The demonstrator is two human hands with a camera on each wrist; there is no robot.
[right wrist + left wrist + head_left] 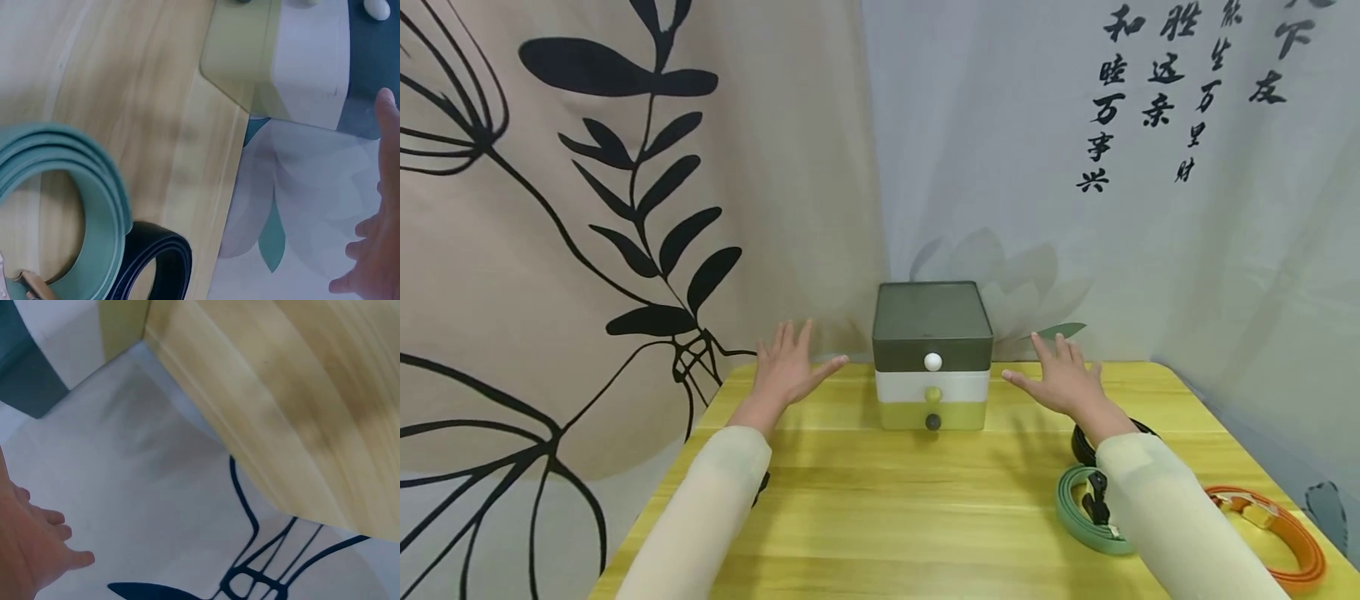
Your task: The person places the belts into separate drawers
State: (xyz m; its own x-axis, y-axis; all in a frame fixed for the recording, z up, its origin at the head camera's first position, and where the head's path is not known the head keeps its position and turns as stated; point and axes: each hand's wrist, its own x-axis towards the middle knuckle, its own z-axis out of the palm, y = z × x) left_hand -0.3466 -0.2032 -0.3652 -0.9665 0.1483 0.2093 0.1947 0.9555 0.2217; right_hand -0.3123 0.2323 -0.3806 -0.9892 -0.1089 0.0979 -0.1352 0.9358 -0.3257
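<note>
A small drawer box (934,310) stands at the back of the table, with a dark grey-green top tier, a white middle and a yellow-green bottom, each tier bearing a round knob. To its left my left hand (786,371) is held up with fingers spread, touching nothing. My right hand (1063,379) is raised likewise on the box's right side, apart from it. Both palms hold nothing. In the left wrist view the left hand (37,544) shows at the left edge; in the right wrist view the right hand (381,244) shows at the right edge.
By the right forearm lie a coiled green belt (1067,504), a coiled black belt (1081,450) partly hidden by the arm, and a coiled orange belt (1303,546). A small dark thing (762,486) peeks out beside the left sleeve. Printed curtains hang behind the wooden table (880,517).
</note>
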